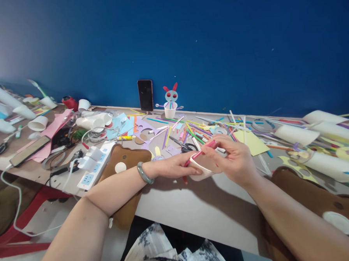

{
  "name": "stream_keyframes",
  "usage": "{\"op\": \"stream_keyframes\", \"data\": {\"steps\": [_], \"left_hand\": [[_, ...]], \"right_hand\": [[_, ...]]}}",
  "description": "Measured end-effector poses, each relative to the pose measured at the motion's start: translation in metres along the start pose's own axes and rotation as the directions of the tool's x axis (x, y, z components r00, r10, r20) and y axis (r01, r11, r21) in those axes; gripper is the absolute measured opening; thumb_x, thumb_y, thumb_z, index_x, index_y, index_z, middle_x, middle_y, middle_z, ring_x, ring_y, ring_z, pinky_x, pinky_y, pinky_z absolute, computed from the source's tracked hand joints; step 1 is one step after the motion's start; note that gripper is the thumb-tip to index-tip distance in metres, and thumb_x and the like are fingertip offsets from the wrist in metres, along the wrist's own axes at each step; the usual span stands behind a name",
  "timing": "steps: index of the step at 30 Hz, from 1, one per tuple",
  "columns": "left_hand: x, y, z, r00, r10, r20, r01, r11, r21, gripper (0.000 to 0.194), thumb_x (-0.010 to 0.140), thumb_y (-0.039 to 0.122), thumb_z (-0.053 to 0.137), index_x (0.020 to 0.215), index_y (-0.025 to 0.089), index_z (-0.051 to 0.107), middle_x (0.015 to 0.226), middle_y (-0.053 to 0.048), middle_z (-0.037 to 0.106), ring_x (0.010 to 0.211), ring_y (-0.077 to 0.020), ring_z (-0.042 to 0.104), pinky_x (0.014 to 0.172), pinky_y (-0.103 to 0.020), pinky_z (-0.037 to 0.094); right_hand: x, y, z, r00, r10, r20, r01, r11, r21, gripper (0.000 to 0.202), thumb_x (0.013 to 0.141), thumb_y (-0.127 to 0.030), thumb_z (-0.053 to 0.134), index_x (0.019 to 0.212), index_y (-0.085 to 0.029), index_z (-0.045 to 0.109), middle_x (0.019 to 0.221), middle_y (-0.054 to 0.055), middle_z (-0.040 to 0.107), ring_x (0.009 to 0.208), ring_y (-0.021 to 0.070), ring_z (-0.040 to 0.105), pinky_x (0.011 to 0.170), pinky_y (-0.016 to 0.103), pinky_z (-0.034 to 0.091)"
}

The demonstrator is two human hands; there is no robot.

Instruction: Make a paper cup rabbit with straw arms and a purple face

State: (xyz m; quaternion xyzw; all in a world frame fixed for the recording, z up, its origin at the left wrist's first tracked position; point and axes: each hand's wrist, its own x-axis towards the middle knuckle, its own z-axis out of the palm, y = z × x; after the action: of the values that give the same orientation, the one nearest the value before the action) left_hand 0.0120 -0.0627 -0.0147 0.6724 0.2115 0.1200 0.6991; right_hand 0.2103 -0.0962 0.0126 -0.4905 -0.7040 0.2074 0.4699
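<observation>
A white paper cup (200, 174) is tilted above the near part of the table, its open mouth toward me. My left hand (179, 166) grips the cup's left side, with a bracelet on the wrist. At the cup's rim, my right hand (232, 154) pinches a pink stick (203, 150), which runs across the rim toward my left fingers. Behind them, a cup figure (171, 110) with a pale blue face and red ears stands against the wall.
A phone (145, 95) leans on the blue wall. Coloured sticks and scissors (188, 147) lie behind my hands. On the left are a power strip (96, 167) and a brown cushion (125, 168); another brown cushion (307, 205) and paper cups (297, 135) are at the right.
</observation>
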Motion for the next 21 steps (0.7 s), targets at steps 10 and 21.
{"op": "stream_keyframes", "data": {"steps": [10, 21], "left_hand": [[0.009, -0.001, -0.025, 0.973, 0.023, -0.229, -0.118, 0.903, -0.414, 0.061, 0.087, 0.067, 0.065, 0.116, 0.013, 0.058, 0.083, -0.007, 0.068, 0.064, -0.0157, 0.066, 0.048, -0.024, 0.048], [0.010, 0.009, -0.055, 0.931, -0.129, -0.341, -0.167, 0.680, -0.713, 0.050, 0.099, 0.054, 0.049, 0.118, 0.010, 0.062, 0.082, -0.010, 0.072, 0.050, -0.0106, 0.056, 0.042, -0.020, 0.041]], "right_hand": [[0.015, 0.031, -0.005, 0.954, 0.275, -0.121, -0.192, 0.868, 0.459, 0.059, 0.083, -0.078, 0.061, 0.119, -0.031, 0.067, 0.123, 0.009, 0.074, 0.122, 0.0304, 0.065, 0.101, 0.046, 0.049], [0.020, 0.055, 0.010, 0.889, 0.451, 0.081, -0.413, 0.713, 0.566, 0.046, 0.085, -0.068, 0.066, 0.111, -0.031, 0.071, 0.106, 0.006, 0.080, 0.109, 0.0279, 0.073, 0.089, 0.046, 0.058]]}}
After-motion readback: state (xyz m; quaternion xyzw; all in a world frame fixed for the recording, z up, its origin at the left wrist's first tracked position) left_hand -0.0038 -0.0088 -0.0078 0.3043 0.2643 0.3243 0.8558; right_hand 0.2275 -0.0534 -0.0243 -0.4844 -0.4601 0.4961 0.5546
